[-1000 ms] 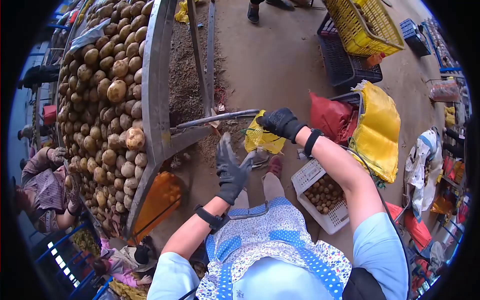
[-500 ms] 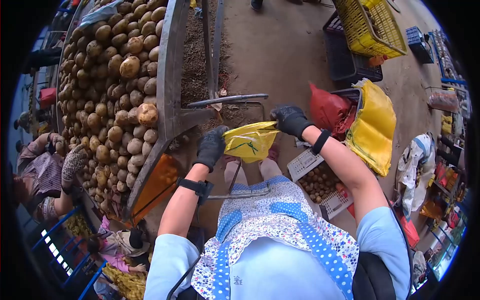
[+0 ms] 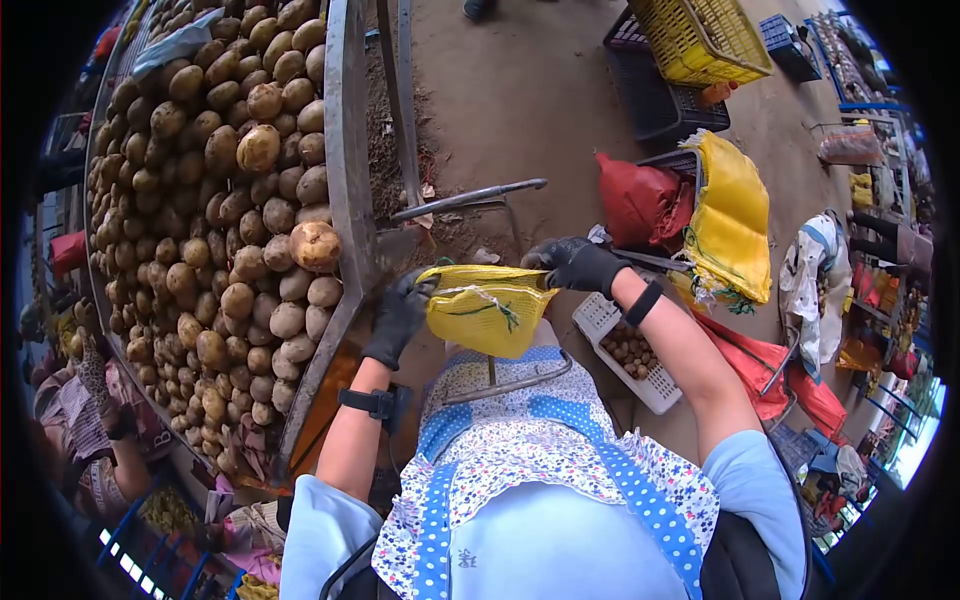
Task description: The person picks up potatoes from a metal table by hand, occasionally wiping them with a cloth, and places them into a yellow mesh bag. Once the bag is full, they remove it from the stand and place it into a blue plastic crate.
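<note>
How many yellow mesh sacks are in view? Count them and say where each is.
2. One yellow mesh sack is held between the black-gloved left hand and right hand. A second yellow sack drapes over a dark plastic crate at right. More may be hidden.

Two gloved hands: left hand (image 3: 400, 312), right hand (image 3: 574, 264). One yellow mesh bag (image 3: 487, 312). One white crate (image 3: 592, 316), one yellow crate (image 3: 700, 40), one black crate (image 3: 655, 105). One red sack (image 3: 638, 200). Potatoes (image 3: 220, 200): dozens, uncountable.

floor (image 3: 540, 100): bare, dusty | yellow crate (image 3: 700, 40): far side | light: daylight
</note>
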Available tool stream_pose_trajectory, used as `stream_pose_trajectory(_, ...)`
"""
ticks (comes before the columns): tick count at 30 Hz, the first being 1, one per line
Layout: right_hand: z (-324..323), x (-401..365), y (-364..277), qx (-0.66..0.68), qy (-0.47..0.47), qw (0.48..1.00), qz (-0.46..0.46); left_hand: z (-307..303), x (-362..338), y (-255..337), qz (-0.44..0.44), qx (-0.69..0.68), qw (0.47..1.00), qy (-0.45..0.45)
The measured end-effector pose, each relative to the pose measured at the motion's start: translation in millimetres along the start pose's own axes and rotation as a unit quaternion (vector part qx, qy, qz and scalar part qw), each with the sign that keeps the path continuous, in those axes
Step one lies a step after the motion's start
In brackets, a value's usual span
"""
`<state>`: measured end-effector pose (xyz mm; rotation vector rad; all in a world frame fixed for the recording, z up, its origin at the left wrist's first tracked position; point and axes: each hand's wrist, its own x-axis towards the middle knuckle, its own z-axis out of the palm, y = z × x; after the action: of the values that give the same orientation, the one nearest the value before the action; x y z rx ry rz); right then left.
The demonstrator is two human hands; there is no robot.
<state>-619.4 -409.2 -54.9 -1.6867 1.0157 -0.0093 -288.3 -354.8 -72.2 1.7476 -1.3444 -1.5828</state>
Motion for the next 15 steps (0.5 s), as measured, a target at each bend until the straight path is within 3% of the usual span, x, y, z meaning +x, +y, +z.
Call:
stream_pose_trajectory(1,-2,0,-2,-0.163,0.004,0.986,0.013,2,-3,8,0.067,0.059,0.995,0.035)
stream_pose_trajectory(2,5,6,14,-0.206,0.082,0.975,0.024,2,-5,18,0.132,0.117,0.982,0.071)
stream_pose_trajectory(3,5,9,20,-0.208,0.083,0.974,0.02,3,-1,14,0.134,0.118,0.981,0.076)
stream_pose_trajectory(5,3,22,23,0.019,0.243,0.969,0.048,5,6,3,0.125,0.088,0.976,0.152)
stream_pose_trajectory(6,3,25,16,0.165,0.224,0.955,0.1,6,10,0,0.123,0.092,0.975,0.158)
stream_pose_trajectory(7,10,34,12,0.167,0.222,0.956,0.097,9,16,-3,0.063,0.042,0.979,0.189)
stream_pose_trajectory(8,18,43,8,0.207,0.287,0.933,0.07,14,22,-4,0.005,-0.009,0.976,0.218)
stream_pose_trajectory(9,23,52,9,0.244,0.351,0.903,0.043,20,30,-6,0.005,-0.01,0.976,0.22)
stream_pose_trajectory(11,34,68,17,0.169,0.388,0.902,0.086,32,44,-12,0.022,-0.012,0.926,0.376)
stream_pose_trajectory(14,28,84,18,0.236,0.387,0.885,0.103,31,66,-26,0.009,-0.112,0.925,0.362)
stream_pose_trajectory(15,22,90,22,0.137,0.349,0.917,0.134,32,76,-33,0.01,-0.111,0.926,0.36)
